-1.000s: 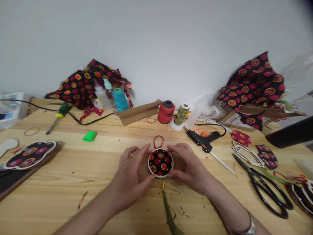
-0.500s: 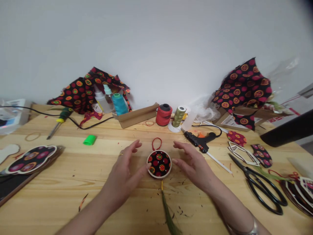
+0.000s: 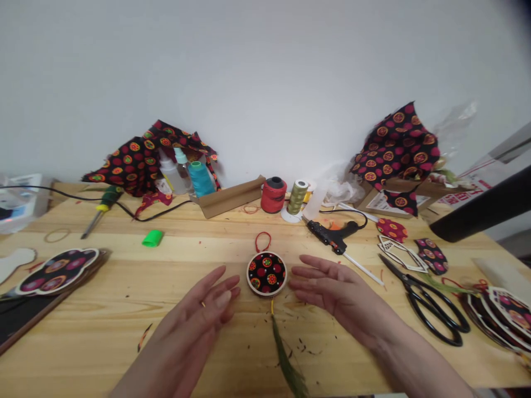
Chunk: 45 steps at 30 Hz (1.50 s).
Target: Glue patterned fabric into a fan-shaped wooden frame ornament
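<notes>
Flat on the wooden table lies a round pendant, its dark floral fabric set in a pale wooden rim. A red cord loop extends from its top, and a green tassel hangs off the bottom by a yellow tie. My left hand is left of the pendant, apart from it, fingers stretched out and holding nothing. To the right, my right hand has its fingers extended close to the rim; whether they touch it I cannot tell. Both hands are open.
Black scissors, a glue gun and fabric-covered pieces lie at right. A red thread spool and a green spool stand at the back. At left are a screwdriver, a green cap and a cloud-shaped piece.
My left hand has drawn back from the pendant, down and to the left. My right hand's fingers have come closer together beside it. The pendant stays on the table; the view has shifted slightly.
</notes>
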### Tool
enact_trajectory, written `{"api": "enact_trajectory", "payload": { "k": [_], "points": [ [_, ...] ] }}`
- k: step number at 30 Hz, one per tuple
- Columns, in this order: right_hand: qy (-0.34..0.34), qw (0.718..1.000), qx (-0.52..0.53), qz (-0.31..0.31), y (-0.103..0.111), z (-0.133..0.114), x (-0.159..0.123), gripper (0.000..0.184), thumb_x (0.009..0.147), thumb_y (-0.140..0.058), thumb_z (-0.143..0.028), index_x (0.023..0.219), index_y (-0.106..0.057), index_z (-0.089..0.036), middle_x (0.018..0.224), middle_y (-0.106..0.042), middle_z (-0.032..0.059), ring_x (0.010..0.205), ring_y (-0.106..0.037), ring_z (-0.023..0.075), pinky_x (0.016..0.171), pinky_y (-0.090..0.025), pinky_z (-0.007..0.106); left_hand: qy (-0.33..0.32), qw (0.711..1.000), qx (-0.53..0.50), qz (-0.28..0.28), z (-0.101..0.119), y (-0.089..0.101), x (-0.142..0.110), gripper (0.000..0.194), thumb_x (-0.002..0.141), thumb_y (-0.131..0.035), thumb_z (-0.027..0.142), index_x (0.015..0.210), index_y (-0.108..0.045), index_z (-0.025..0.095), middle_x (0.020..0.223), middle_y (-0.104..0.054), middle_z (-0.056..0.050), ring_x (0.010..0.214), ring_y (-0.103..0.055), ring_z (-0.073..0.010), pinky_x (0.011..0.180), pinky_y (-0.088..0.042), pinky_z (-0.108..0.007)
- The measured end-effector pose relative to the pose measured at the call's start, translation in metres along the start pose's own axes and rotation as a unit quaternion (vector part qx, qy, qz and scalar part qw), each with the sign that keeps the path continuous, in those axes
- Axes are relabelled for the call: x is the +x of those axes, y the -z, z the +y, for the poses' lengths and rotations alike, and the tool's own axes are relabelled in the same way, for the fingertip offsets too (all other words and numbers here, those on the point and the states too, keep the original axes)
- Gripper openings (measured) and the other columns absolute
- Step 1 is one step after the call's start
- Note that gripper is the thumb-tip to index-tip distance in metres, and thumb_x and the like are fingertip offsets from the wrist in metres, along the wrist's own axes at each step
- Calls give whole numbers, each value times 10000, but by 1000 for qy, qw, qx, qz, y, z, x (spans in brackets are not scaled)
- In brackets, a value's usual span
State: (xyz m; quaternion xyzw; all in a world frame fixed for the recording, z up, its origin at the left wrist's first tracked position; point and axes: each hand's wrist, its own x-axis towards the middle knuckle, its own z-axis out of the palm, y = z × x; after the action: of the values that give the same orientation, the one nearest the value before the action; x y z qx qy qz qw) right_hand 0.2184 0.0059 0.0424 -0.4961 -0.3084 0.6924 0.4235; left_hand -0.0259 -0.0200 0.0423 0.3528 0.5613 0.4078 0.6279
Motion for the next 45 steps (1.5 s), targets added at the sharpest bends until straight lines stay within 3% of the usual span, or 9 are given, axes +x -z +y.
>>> {"api": "enact_trajectory", "payload": {
  "k": [5, 10, 17, 23, 31, 35, 40, 45],
  "points": [
    [-37, 996, 74, -23, -5, -4, -1, 513, 727, -698, -165, 1190, -480, -128, 1116, -682, 189, 992, -689, 281, 956, -486, 490, 95, 984, -149, -10, 11, -7, 6, 400, 851, -446, 399, 1215, -533, 257, 1209, -679, -86, 1171, -596, -250, 1071, -377, -484],
    [-39, 993, 98, -46, -5, -3, 2, 567, 722, -704, -162, 1222, -438, -133, 1152, -665, 210, 1015, -676, 304, 978, -445, 533, 104, 976, -183, -47, 7, -7, 11, 268, 861, -454, 353, 1064, -605, 265, 1219, -676, -62, 1188, -583, -242, 1084, -350, -493],
    [-69, 990, 119, -15, -15, 0, 11, 703, 661, -737, -111, 1267, -382, -116, 1153, -662, 221, 925, -709, 272, 790, -530, 379, 110, 968, -226, -25, 17, -2, 15, 251, 863, -486, 316, 1038, -642, 227, 1234, -665, -82, 1191, -577, -262, 1087, -326, -491],
    [-86, 988, 128, -9, -34, -4, 25, 806, 662, -720, -47, 1347, -299, -104, 1080, -685, 200, 856, -721, 233, 783, -530, 346, 120, 956, -266, 17, 34, 6, 16, 214, 846, -541, 200, 1011, -669, 153, 1241, -654, -128, 1208, -556, -291, 1087, -330, -453],
    [-91, 987, 129, -40, -62, -9, 45, 756, 749, -599, 21, 1395, -221, -82, 996, -708, 173, 797, -728, 192, 736, -536, 297, 63, 958, -264, 91, 43, 18, 26, 238, 879, -457, 122, 1021, -647, 105, 1207, -655, -194, 1144, -609, -298, 969, -501, -422],
    [-89, 986, 134, -53, -72, -7, 54, 752, 770, -580, 27, 1408, -199, -83, 964, -715, 158, 762, -727, 176, 732, -536, 288, 32, 959, -261, 102, 42, 30, 30, 230, 874, -469, 112, 1030, -638, 113, 1214, -644, -204, 1129, -618, -305, 897, -554, -427],
    [-82, 984, 142, -66, -84, -4, 64, 761, 777, -561, 33, 1421, -176, -98, 963, -718, 152, 740, -724, 158, 755, -540, 286, 1, 959, -267, 99, 44, 40, 39, 163, 854, -512, 118, 908, -665, 133, 1086, -684, -173, 1079, -642, -301, 842, -583, -406],
    [-77, 984, 148, -64, -100, -6, 71, 781, 776, -539, 45, 1436, -138, -73, 943, -715, 144, 720, -717, 141, 771, -543, 271, -13, 957, -264, 120, 50, 46, 45, 241, 857, -458, 105, 898, -689, 156, 980, -696, -127, 983, -680, -266, 777, -607, -373]
  ]
}}
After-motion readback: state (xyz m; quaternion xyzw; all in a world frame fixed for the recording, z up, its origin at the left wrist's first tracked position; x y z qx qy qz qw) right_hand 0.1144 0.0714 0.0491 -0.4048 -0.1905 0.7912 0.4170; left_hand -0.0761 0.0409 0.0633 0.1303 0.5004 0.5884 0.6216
